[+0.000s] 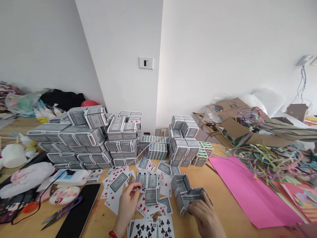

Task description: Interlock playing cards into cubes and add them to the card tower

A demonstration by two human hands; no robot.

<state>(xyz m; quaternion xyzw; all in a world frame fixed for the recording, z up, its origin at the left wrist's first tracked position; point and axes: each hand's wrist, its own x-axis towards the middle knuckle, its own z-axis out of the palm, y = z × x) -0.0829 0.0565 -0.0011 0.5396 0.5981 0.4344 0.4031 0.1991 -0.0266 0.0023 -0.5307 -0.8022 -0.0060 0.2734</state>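
Observation:
My left hand [128, 200], with a red band at the wrist, has its thumb and fingertips closed on the left edge of a small block of folded playing cards [151, 195]. The block shows grey patterned backs and rests on loose cards. My right hand [204, 213] grips the near right side of an open-topped, L-shaped box made of folded cards [182, 191]. Some of its fingers are hidden behind the box wall. Loose playing cards [115, 195] lie spread around my left hand. A pile of clubs cards [145, 228] lies at the table's front edge.
Stacked card blocks [81, 137] stand at the back left, and another stack [184, 142] at the back right. Green-white card packs [157, 150] sit between them. Scissors [61, 213] and a phone [79, 211] lie left. Pink paper [247, 191] and tangled pipe cleaners [269, 162] lie right.

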